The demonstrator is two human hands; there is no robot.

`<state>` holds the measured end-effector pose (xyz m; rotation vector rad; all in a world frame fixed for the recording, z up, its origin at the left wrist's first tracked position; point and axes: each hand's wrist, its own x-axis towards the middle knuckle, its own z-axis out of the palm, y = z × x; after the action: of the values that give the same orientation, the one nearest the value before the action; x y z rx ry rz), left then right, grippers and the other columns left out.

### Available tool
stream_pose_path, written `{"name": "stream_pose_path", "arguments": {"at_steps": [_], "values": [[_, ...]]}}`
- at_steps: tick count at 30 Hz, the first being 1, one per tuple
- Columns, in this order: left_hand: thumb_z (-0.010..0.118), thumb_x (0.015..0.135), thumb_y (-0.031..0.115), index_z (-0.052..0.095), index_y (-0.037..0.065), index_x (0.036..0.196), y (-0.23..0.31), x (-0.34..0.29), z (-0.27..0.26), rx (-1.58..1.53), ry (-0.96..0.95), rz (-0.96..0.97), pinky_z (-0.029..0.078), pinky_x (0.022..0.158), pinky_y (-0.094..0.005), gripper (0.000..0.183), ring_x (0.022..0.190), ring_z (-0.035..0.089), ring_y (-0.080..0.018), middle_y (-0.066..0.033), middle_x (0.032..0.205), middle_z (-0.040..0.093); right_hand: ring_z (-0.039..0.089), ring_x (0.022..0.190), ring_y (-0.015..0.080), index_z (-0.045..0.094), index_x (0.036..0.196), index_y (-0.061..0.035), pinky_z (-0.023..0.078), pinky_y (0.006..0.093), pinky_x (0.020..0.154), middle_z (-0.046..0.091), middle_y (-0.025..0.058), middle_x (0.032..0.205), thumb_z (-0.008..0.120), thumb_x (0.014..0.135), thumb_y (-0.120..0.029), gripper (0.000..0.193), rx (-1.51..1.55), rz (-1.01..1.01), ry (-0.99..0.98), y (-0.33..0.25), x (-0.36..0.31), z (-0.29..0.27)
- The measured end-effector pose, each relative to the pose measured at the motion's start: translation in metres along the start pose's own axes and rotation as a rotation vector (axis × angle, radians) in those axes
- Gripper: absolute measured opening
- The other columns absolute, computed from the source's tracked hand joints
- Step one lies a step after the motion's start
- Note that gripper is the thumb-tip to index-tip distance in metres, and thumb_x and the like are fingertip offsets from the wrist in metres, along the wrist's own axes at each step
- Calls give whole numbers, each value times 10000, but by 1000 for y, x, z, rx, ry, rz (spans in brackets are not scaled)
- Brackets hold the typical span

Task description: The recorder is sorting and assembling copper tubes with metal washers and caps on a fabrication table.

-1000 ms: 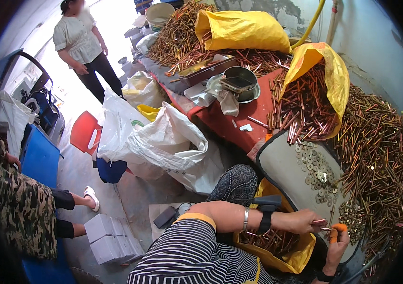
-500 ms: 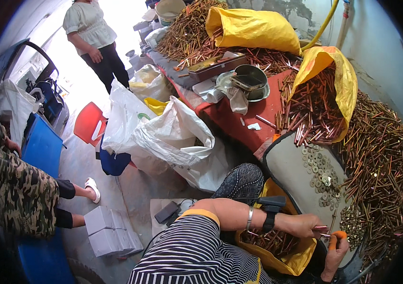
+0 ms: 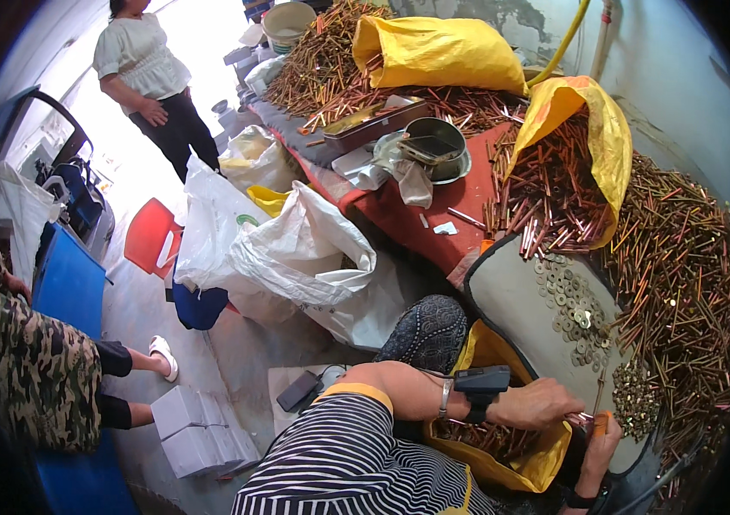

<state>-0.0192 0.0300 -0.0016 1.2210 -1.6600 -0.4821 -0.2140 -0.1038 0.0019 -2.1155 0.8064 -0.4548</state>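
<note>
My left hand (image 3: 545, 403) is closed around one or more short copper-coloured metal rods (image 3: 580, 418), whose ends stick out past its fingers. Against those ends, my right hand (image 3: 602, 439), with orange covers on its fingertips, is pinched; what its fingers grip is hidden. Below both hands lies an opened yellow sack (image 3: 545, 463) with many similar rods (image 3: 489, 439) inside. Flat washers (image 3: 575, 313) are spread over the grey mat (image 3: 502, 279) just beyond my hands, and a heap of small brass-coloured nuts (image 3: 637, 399) sits beside my right hand.
Loose rods (image 3: 682, 283) pile up along the right. Another yellow sack (image 3: 592, 129) spills rods onto red cloth (image 3: 382, 219), near a dark metal tin (image 3: 433, 142). White sacks (image 3: 296, 257), white boxes (image 3: 193, 429) and two other people (image 3: 142, 69) are to the left.
The scene has shifted slightly left in view. My right hand has risen and tilted upright at the rod ends, and its wristband now shows. My left hand still holds the rods.
</note>
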Motion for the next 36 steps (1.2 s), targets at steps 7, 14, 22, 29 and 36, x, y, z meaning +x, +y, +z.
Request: {"name": "stream_pose_path", "arguments": {"at_steps": [7,14,22,29,36], "values": [[581,857,72,580,33,990,-9,5,-12,-232,-99,-235,447,608,-347,139,616,510,-281,-168,731,585,505,728,139,576,893,-1,407,270,662,552,9,765,604,880,-134,136,240,-11,72,-45,5,10],[595,878,122,569,25,941,-2,14,-10,-330,-84,-225,433,598,-352,119,608,476,-205,-182,746,591,503,747,146,545,885,-4,408,291,674,532,45,787,607,896,-289,293,108,-114,305,-39,-2,5],[570,889,119,550,-3,940,7,9,-20,-356,-119,-223,415,597,-351,134,616,440,-172,-178,706,564,491,781,125,541,871,-9,403,274,702,515,19,794,638,880,-256,265,202,-27,226,-32,-6,7],[570,893,125,551,4,947,0,10,-17,-338,-143,-208,412,594,-346,135,634,433,-137,-154,684,550,514,839,163,549,915,-18,416,288,789,558,57,912,642,873,-216,223,493,-77,81,-19,-3,2],[571,886,127,554,14,961,-5,9,-15,-316,-149,-196,416,598,-354,137,624,446,-152,-163,693,557,531,832,150,569,869,-17,417,273,760,577,59,897,599,903,-241,228,343,20,112,-13,-2,3]]}}
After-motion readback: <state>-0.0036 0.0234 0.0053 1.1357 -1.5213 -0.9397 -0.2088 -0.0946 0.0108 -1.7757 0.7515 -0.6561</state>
